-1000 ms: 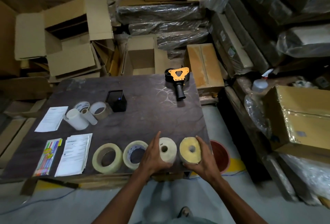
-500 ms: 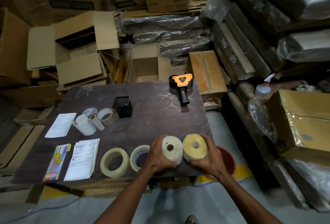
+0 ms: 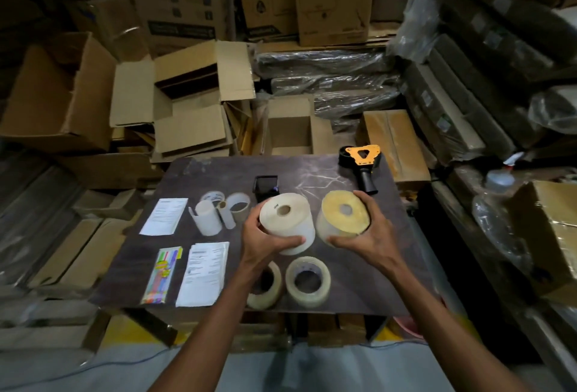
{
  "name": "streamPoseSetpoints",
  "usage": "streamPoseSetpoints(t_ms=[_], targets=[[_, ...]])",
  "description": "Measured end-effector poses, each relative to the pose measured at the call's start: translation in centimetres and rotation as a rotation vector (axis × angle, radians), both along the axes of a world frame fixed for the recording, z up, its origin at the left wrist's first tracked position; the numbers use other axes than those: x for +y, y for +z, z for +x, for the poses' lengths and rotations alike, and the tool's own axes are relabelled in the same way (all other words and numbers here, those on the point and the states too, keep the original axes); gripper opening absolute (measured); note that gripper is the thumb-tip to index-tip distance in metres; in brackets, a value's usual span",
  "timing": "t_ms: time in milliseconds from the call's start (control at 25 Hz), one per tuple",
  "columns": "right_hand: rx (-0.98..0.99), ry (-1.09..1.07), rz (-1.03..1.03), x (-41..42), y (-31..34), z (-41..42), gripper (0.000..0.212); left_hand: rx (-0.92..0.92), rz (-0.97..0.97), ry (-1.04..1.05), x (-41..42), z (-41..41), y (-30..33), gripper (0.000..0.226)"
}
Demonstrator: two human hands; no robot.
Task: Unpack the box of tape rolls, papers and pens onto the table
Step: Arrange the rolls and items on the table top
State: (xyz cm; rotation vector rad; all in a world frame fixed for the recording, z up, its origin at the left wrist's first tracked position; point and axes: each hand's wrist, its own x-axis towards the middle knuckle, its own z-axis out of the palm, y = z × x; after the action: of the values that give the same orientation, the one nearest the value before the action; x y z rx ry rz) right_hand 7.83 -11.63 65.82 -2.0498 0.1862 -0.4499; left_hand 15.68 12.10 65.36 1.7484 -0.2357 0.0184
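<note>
My left hand [image 3: 265,240] grips a thick white roll [image 3: 287,220], held tilted above the dark table [image 3: 312,173]. My right hand [image 3: 371,232] grips a yellowish roll [image 3: 343,215] beside it, also lifted. Below them two clear tape rolls [image 3: 307,277] [image 3: 268,285] lie flat near the front edge; my left forearm partly covers the left one. Further left lie a stack of papers [image 3: 204,273], a pack of coloured pens [image 3: 162,274], a single sheet [image 3: 164,216] and several small rolls [image 3: 218,210]. An open cardboard box [image 3: 290,132] stands behind the table.
A black pen holder [image 3: 266,187] stands mid-table and an orange-and-black tape dispenser [image 3: 362,160] lies at the back right corner. Opened cardboard boxes [image 3: 187,104] pile up behind and to the left. Wrapped bundles and cartons [image 3: 468,104] crowd the right side.
Both hands have lifted the white and yellowish rolls off the table's front edge and carried them up and toward the table's middle. The camera view has shifted closer.
</note>
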Motion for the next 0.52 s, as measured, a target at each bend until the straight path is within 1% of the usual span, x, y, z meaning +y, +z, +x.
streamPoseSetpoints(t_ms=[80,240,360,520], targets=[[-0.026,0.013,0.006,3.2,0.6,1.3,0.098,-0.048,-0.005,0.015,3.5,1.0,1.1,0.086],[-0.048,0.049,0.003,9.6,1.4,3.4,0.100,-0.085,0.027,0.072,10.7,2.9,1.6,0.096],[-0.051,0.090,-0.011,13.8,1.7,4.9,0.102,-0.116,0.068,0.091,15.1,3.9,1.5,0.094],[-0.048,0.171,-0.046,17.8,2.1,7.4,0.102,-0.128,0.085,0.180,19.1,5.7,0.7,0.093]])
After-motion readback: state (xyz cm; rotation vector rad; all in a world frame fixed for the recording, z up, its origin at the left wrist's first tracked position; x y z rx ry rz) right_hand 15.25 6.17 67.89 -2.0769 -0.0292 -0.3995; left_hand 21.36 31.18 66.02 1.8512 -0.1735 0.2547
